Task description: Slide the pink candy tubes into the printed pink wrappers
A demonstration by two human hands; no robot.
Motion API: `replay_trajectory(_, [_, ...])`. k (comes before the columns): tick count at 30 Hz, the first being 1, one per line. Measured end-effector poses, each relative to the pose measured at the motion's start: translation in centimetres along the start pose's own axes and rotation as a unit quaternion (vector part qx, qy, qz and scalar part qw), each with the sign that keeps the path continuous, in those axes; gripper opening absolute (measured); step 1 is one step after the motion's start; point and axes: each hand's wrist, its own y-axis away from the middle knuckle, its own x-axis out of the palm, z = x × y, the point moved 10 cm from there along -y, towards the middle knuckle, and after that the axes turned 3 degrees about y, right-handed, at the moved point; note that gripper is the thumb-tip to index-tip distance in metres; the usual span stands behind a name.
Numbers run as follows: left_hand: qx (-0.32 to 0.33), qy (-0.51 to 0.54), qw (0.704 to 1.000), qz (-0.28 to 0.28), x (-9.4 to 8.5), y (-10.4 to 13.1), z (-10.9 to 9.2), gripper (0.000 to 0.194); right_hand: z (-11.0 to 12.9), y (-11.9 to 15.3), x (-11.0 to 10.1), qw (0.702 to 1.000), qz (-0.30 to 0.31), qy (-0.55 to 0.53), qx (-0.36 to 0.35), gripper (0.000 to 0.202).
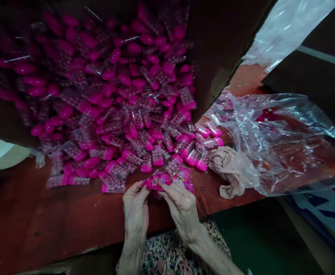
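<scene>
Two hands [136, 210] pinch one pink sachet [156, 181] near one cloth [227, 168].

The packet [159, 179] looks shiny. Little boxes [157, 156] and the crinkly bag [250, 130] look like shiny plastic, the rag [226, 166] dull cloth, the table [70, 214] wood.

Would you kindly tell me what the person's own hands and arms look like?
The left hand and right hand are ungloved, and the forearms are bare along most of their visible length. Patterned clothing in mixed dark and pale tones shows between them.
</scene>
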Motion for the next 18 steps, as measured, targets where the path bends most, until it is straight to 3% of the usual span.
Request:
replay_trajectory(4, [-0.031, 0.017, 0.999, -0.003, -0.1, 0.0, 0.5, 0.021, -1.5, -0.2, -1.2, 0.999, 0.026, -0.02, 0.027, 0.025])
replay_trajectory(6, [-0.048, 0.034, 0.998, -0.011, -0.3, 0.0, 0.7, 0.02, -3.8, -0.5, -4.3, 0.995, -0.055, 0.044, 0.069, 0.028])
replay_trajectory(9, [-0.054, 0.055, 0.997, -0.014, -0.4, -0.1, 0.8, 0.02, -6.6, -0.7, -8.7, 0.945, -0.183, 0.245, 0.115, 0.033])
replay_trajectory(13, [-0.068, 0.06, 0.996, 0.003, 0.2, 0.0, 1.3, 0.016, -8.5, -1.8, -8.3, 0.926, -0.121, 0.343, 0.104, 0.04])
replay_trajectory(18, [-0.079, 0.063, 0.995, 0.002, 0.5, 0.0, 1.6, 0.015, -8.1, -1.5, -7.5, 0.968, -0.031, 0.244, 0.055, 0.029])
